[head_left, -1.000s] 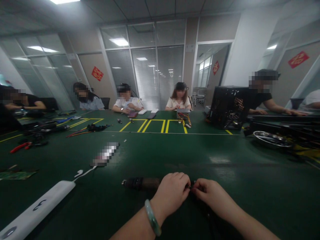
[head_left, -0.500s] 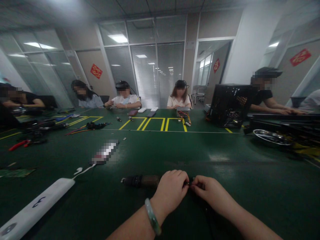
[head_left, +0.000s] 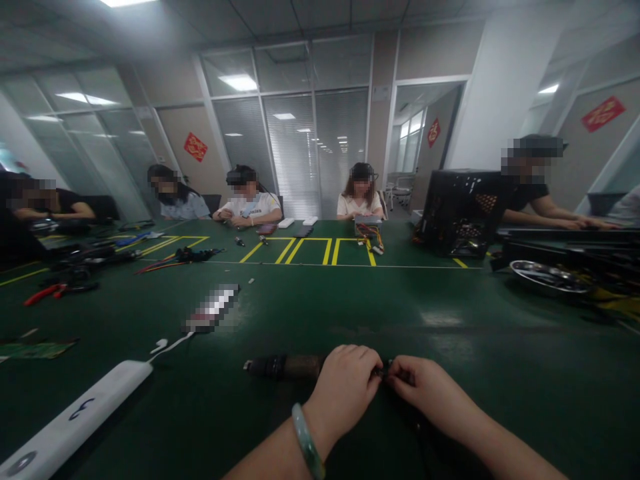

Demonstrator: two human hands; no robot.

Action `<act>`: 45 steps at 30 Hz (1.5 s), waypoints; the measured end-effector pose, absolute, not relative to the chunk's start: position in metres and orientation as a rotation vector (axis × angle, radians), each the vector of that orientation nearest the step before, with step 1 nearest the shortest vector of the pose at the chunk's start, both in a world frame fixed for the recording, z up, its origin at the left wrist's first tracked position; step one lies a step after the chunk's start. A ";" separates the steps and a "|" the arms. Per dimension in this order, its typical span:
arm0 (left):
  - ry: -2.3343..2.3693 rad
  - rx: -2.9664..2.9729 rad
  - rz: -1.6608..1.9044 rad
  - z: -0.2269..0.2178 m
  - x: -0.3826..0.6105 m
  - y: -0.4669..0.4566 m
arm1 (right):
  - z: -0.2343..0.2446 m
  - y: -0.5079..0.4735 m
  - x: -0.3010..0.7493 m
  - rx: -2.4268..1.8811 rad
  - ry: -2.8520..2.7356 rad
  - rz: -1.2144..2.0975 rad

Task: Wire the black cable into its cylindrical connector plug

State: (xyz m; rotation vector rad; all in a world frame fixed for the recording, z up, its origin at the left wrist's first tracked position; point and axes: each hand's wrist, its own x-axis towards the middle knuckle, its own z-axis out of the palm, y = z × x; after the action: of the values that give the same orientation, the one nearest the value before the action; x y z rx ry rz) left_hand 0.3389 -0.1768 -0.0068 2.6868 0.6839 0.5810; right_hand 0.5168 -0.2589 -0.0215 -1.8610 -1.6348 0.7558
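— What has moved since a moment ago?

— Hardly anything. Both hands stay pressed fingertip to fingertip at the near edge of the table [head_left: 500, 373]. Only the view has tipped a little.

— How are the hands set?

— The left hand [head_left: 347, 387] is curled shut over the right end of one dark cylinder [head_left: 283, 367]. The cylinder lies flat on the green surface just ahead of the person, pointing left. The right hand [head_left: 425, 393] is closed in a pinch, thumb and forefinger on one small dark piece [head_left: 384, 371] right at that end of the cylinder. What the piece is, I cannot tell. One green bangle [head_left: 306, 445] sits on the left wrist.

— And further out?

— Near left lies one white power strip [head_left: 75, 417], with one white cable [head_left: 167, 345] running from its far end. Beyond that are one green circuit board [head_left: 35, 349] and one pair of red-handled pliers [head_left: 43, 293]. On the right stand one round metal dish [head_left: 547, 277] and, farther back, one black computer case [head_left: 463, 212], upright.

— People?

— I count five co-workers [head_left: 360, 200] seated round the far sides: two at the left, two straight across, one at the right behind the case.
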 end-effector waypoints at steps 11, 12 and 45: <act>0.680 2.721 0.544 -0.003 0.339 -0.179 | -0.019 -0.258 0.517 -1.851 -1.634 0.757; 0.691 2.717 0.546 -0.003 0.339 -0.179 | -0.019 -0.258 0.517 -1.852 -1.636 0.755; 0.658 2.730 0.603 -0.003 0.339 -0.179 | -0.022 -0.258 0.518 -1.827 -1.642 0.748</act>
State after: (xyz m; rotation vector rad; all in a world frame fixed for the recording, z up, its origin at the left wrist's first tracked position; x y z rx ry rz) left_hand 0.3385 -0.1789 -0.0028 2.7300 0.6581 0.6032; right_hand 0.5175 -0.2584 -0.0224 -1.8274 -1.6425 0.7475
